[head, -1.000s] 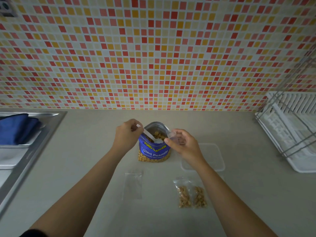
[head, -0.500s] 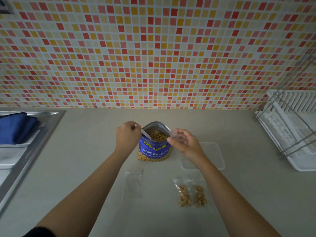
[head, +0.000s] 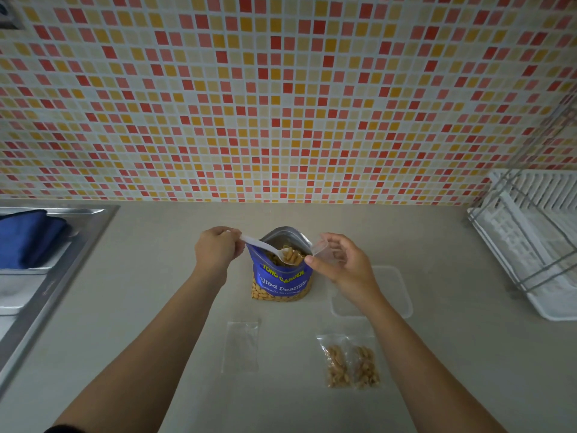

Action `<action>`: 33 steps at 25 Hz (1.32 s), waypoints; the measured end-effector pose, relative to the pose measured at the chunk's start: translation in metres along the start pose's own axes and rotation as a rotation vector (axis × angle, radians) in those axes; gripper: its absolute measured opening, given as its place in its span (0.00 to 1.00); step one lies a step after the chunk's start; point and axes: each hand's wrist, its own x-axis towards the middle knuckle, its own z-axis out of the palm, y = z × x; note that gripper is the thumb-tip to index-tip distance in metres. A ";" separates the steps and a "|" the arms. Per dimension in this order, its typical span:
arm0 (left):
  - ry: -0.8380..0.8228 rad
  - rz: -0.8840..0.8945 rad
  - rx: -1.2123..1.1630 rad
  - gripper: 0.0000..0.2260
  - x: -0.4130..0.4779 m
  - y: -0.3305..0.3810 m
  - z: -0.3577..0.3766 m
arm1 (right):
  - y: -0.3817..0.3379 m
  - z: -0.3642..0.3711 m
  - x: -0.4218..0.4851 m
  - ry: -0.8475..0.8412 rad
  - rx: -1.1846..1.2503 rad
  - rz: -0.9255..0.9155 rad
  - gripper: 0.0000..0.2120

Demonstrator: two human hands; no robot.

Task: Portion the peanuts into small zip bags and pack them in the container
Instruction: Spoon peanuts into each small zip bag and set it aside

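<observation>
On the table (head: 131, 295), right in front of the mosaic tile wall, the blue foil peanut pouch (head: 281, 276) stands open. Half a second ago the white plastic spoon (head: 274, 250) was dipped down into it; now the bowl has come up level with the rim carrying a heap of peanuts, so a fresh scoop looks ready to tip. The left hand (head: 215, 253) has its fingers clenched around the spoon handle. The right hand (head: 342, 265) pinches a small clear zip bag (head: 324, 250) open just beside the pouch mouth, close to the spoon.

Two filled zip bags (head: 351, 362) lie flat and lumpy nearer the camera, with a flat empty zip bag (head: 241, 346) to their left. The container (head: 395, 290) is a shallow, frosted, rounded rectangle behind the right wrist, with nothing packed in it yet as far as I can see.
</observation>
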 end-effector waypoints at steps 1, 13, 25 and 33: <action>0.009 -0.003 -0.026 0.06 0.004 0.001 -0.002 | -0.004 -0.001 0.001 0.005 -0.055 -0.016 0.27; -0.031 0.203 -0.007 0.07 0.001 0.060 -0.013 | -0.024 0.027 0.017 0.044 -0.376 -0.158 0.28; 0.054 0.891 0.408 0.06 -0.031 0.068 -0.019 | -0.018 0.030 0.011 0.168 0.134 -0.007 0.21; -0.348 0.990 0.722 0.06 -0.010 0.013 0.003 | 0.009 0.002 0.007 -0.032 0.088 0.093 0.25</action>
